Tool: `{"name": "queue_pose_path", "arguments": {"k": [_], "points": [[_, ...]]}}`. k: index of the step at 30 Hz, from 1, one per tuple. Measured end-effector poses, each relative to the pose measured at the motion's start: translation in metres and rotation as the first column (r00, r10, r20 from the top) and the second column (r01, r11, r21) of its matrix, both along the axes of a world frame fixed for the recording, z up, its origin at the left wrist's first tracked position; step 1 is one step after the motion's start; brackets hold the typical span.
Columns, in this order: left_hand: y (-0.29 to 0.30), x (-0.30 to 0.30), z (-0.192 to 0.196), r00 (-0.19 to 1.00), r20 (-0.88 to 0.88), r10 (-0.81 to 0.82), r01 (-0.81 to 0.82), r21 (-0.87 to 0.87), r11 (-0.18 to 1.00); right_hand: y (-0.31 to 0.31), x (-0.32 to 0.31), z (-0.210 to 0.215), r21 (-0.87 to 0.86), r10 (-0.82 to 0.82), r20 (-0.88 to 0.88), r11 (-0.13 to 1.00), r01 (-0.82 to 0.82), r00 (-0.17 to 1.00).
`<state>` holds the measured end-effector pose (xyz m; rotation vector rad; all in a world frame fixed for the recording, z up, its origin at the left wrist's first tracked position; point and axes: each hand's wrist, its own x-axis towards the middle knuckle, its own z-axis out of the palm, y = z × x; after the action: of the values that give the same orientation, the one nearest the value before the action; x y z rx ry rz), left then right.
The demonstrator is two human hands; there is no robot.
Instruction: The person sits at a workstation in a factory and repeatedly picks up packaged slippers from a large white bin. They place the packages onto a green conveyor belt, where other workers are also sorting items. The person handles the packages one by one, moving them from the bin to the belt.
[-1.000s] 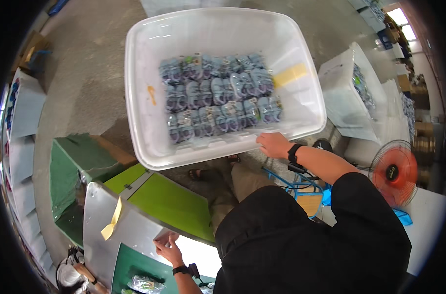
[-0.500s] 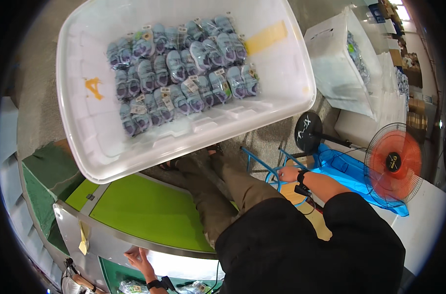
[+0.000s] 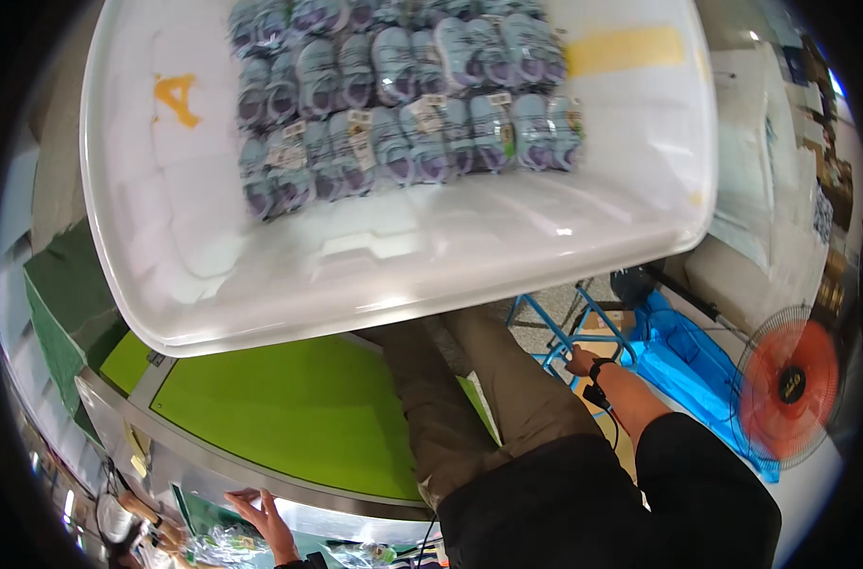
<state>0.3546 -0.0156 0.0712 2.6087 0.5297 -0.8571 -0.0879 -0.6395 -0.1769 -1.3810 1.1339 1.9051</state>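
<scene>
My right hand [image 3: 581, 360] is closed around the blue metal frame of a stool [image 3: 597, 322], to the right of my legs. My left hand [image 3: 261, 520] is at the lower left, with fingers stretched and nothing in them. It is beside the metal edge [image 3: 308, 498] of a bench with a bright green top [image 3: 280, 417]; I cannot tell whether it touches. In front of me is a large white plastic bin [image 3: 384, 275]. Rows of light blue and purple shoes [image 3: 393, 62] in clear bags, some with tags, lie in it.
A fan with red blades [image 3: 791, 384] stands at the right, beside blue plastic sheeting [image 3: 678, 379]. Another white bin [image 3: 742, 180] is behind it. Clear-bagged goods [image 3: 223, 548] lie near my left hand. Another person's arm [image 3: 147, 512] shows at the lower left.
The white bin looks larger and closer, reaching further right in the view. My right hand stays on the stool, and my left hand stays by the bench edge with fingers stretched.
</scene>
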Motion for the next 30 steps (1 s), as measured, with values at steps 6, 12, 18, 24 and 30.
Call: {"name": "queue_pose_path", "arguments": {"k": [6, 12, 18, 24, 30], "points": [[0.004, -0.013, -0.002, 0.995, 0.042, -0.088, 0.084, 0.081, 0.993, 0.003, -0.055, -0.031, -0.242, -0.204, 0.087, 0.945, 0.220, 0.975], [0.005, -0.020, -0.005, 0.981, 0.005, -0.192, 0.188, 0.184, 0.965, 0.015, -0.118, -0.100, 0.127, 0.288, 0.182, 0.941, -0.313, 0.940], [0.004, -0.012, -0.007, 0.968, -0.146, -0.205, 0.235, 0.227, 0.945, 0.034, 0.044, -0.100, 0.235, 0.265, 0.117, 0.929, -0.286, 0.957], [-0.004, -0.013, -0.015, 0.979, -0.070, -0.189, 0.202, 0.288, 0.936, 0.044, 0.262, -0.093, 0.690, 0.429, 0.593, 0.166, -0.705, 0.682], [-0.003, -0.018, -0.021, 0.983, 0.075, -0.166, 0.141, 0.264, 0.954, 0.081, 0.326, -0.060, 0.507, -0.187, 0.161, 0.858, 0.081, 0.969]]}}
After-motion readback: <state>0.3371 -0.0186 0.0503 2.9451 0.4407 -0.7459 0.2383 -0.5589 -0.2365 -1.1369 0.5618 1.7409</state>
